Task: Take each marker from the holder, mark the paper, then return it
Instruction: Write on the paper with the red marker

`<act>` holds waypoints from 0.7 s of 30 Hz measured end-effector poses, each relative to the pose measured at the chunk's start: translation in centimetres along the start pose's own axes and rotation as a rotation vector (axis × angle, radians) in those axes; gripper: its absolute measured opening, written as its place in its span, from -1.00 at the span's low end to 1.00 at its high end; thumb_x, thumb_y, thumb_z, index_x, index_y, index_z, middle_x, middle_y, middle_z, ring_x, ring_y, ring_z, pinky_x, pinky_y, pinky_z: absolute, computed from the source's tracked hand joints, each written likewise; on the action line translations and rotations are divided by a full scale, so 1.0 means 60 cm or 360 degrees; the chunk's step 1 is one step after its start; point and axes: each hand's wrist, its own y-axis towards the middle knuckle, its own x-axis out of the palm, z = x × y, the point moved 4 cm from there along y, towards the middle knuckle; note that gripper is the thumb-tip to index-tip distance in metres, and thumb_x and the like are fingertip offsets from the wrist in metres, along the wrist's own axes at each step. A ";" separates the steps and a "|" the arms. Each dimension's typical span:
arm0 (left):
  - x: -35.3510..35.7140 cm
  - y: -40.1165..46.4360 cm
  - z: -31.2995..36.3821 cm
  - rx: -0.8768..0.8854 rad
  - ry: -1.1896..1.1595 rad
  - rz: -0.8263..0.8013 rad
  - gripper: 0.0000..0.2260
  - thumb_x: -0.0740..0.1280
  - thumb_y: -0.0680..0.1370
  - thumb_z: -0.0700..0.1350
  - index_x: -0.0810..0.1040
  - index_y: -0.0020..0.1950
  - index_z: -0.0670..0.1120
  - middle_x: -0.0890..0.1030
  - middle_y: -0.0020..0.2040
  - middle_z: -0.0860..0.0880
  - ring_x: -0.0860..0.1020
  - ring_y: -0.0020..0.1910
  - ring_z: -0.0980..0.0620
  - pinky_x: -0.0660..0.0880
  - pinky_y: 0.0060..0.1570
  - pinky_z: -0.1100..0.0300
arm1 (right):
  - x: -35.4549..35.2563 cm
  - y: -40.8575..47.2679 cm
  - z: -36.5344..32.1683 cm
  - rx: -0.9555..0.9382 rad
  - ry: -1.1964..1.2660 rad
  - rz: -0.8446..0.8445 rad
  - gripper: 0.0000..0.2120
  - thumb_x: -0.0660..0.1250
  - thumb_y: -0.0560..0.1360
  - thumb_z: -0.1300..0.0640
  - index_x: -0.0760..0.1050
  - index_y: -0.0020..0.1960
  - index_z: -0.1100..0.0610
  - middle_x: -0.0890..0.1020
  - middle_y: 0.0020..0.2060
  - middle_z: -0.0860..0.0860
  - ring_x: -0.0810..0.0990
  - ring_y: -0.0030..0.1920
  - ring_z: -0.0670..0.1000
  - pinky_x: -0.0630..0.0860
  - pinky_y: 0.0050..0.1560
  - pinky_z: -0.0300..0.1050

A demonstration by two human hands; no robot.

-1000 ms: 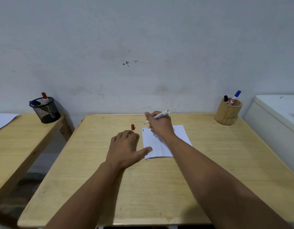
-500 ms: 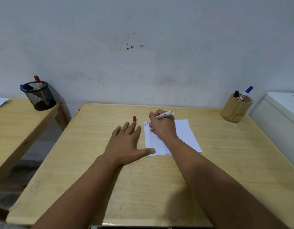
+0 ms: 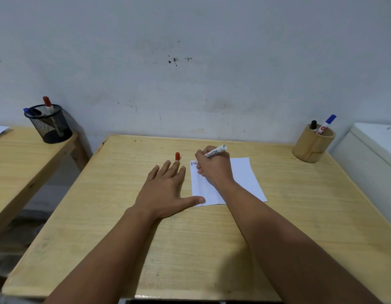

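A white sheet of paper (image 3: 245,178) lies on the wooden table (image 3: 212,238). My right hand (image 3: 214,167) grips a white marker (image 3: 215,152) in a writing hold, its tip down at the paper's top left corner beside a short blue mark (image 3: 191,163). My left hand (image 3: 168,191) lies flat on the table, fingers spread, its thumb touching the paper's near left corner. A red marker cap (image 3: 177,156) stands upright just beyond my left fingertips. The wooden holder (image 3: 312,148) at the table's far right holds a blue-capped marker (image 3: 326,123) and a black-capped marker (image 3: 313,124).
A second wooden table (image 3: 25,154) stands to the left, carrying a black mesh cup (image 3: 48,126) with red and blue markers and a sheet of paper at its far edge. A white cabinet (image 3: 374,154) stands against the right side. A grey wall rises behind.
The view has tilted slightly, shifting the scene. My left hand's fingers have spread and slid forward to the red cap. My right hand stays at the paper's corner with the marker.
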 end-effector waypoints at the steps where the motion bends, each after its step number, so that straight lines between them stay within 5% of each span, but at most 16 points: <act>1: 0.000 0.000 0.000 -0.0001 -0.0005 0.0002 0.07 -0.01 0.34 0.68 0.10 0.67 0.03 -0.02 0.69 0.01 -0.12 0.67 0.02 -0.10 0.62 -0.09 | 0.001 0.001 0.000 -0.0002 -0.0016 -0.0005 -0.69 0.40 0.52 0.03 0.52 -0.38 0.04 0.75 -0.34 0.12 0.71 -0.40 0.03 0.62 -0.29 -0.10; 14: -0.003 -0.004 0.001 0.0021 -0.0050 0.0041 0.04 0.04 0.35 0.66 0.17 0.65 0.04 0.05 0.69 0.02 -0.06 0.67 0.02 -0.07 0.61 -0.10 | -0.002 0.006 0.006 0.0032 0.0125 0.0011 -0.74 0.39 0.52 0.12 0.49 -0.33 0.14 0.74 -0.30 0.22 0.70 -0.38 0.01 0.65 -0.26 -0.08; 18: -0.027 0.007 -0.007 -0.0126 -0.0497 0.0385 -0.35 0.18 0.49 0.46 0.46 0.42 0.08 0.45 0.44 0.09 0.48 0.37 0.05 0.35 0.41 -0.10 | -0.002 0.017 0.001 0.0143 0.0434 -0.0029 -0.70 0.51 0.58 0.08 0.51 -0.22 0.17 0.69 -0.37 0.17 0.57 -0.45 0.06 0.55 -0.37 -0.12; 21: -0.050 0.035 -0.020 -0.0309 -0.0654 0.0616 -0.56 0.26 0.61 0.20 0.42 0.48 0.12 0.46 0.39 0.10 0.61 0.17 0.04 0.54 0.11 -0.01 | 0.001 0.020 -0.011 0.0222 0.0520 -0.0194 -0.65 0.56 0.56 -0.02 0.51 -0.13 0.21 0.67 -0.27 0.22 0.51 -0.43 0.05 0.46 -0.44 -0.17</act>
